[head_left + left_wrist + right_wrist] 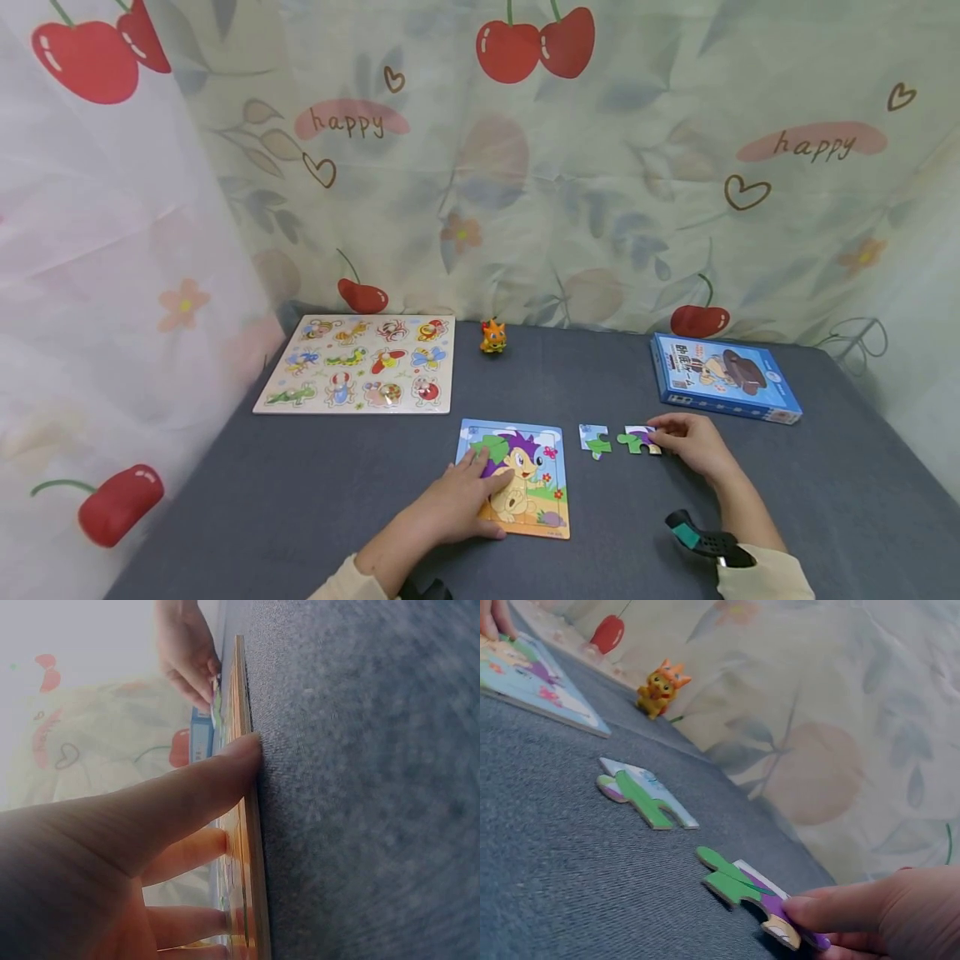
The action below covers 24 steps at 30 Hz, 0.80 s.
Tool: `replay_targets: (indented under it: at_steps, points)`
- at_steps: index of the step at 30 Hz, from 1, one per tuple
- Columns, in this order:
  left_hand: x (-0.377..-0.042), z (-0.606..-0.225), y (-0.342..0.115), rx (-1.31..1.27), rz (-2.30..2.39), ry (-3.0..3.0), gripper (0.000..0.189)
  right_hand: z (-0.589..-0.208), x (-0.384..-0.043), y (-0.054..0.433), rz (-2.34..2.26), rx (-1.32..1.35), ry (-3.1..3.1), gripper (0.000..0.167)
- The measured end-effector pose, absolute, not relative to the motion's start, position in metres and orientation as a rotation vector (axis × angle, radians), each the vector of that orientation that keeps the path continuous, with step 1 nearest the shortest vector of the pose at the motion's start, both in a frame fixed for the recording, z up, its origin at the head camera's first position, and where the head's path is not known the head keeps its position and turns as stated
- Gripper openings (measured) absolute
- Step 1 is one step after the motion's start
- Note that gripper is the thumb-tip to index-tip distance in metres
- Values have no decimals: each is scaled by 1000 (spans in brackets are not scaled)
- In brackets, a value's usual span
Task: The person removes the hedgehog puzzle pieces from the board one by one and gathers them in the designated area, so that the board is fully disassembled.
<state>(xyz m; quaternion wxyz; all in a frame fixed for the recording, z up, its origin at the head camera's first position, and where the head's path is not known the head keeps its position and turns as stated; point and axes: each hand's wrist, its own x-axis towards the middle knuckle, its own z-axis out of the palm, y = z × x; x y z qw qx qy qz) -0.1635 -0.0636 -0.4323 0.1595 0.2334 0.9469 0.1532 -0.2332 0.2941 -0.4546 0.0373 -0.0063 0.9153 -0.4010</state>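
Observation:
A square cartoon hedgehog puzzle board (551, 479) lies on the table, and my left hand (465, 496) rests on its left side with the fingers spread. In the left wrist view, the thumb (202, 780) lies across the board's near edge. To the right, my right hand (693, 446) pinches a green and purple jigsaw piece (636, 439) by its right end, low over the table. In the right wrist view, the thumb is on top of that piece (735, 885). A blue and green jigsaw piece (595, 440) lies apart, between the board and the held piece.
A white board of insect pictures (356, 364) lies at the back left. Behind the hedgehog puzzle stands a small orange and yellow toy figure (492, 336). A blue box (726, 377) sits at the back right, near the printed curtain (555, 233).

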Motion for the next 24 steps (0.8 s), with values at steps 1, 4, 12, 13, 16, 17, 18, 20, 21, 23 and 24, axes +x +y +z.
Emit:
replay_targets:
  at_steps: [1,4,12,13,16,17,18,20,21,23,24]
  points:
    - [-163,-432,-64,668,439,2707,70,-455,-233,294,-1213,-16,2830,29]
    - [-163,-432,-64,673,439,2708,70,-455,-233,292,-1171,14,2873,26]
    - [-164,-433,-63,664,437,2700,71,-453,-232,292,-1151,31,2857,30]
    - [-164,-433,-63,664,436,2699,71,-453,-232,293,-1144,16,2854,32]
    - [-164,-433,-63,661,438,2695,71,-452,-231,296,-1111,-69,2845,40]
    - [-165,-433,-63,660,440,2693,71,-452,-230,298,-1098,-105,2841,44]
    - [-165,-433,-63,659,442,2694,71,-452,-230,298,-1086,-140,2834,47]
    - [-164,-433,-63,660,447,2695,71,-453,-230,299,-1069,-190,2823,50]
    - [-164,-433,-64,661,449,2697,71,-453,-230,299,-1069,-202,2817,50]
    - [-164,-433,-64,661,452,2696,71,-454,-231,299,-1071,-220,2813,49]
    - [-164,-433,-64,659,453,2694,70,-455,-231,299,-1075,-225,2812,48]
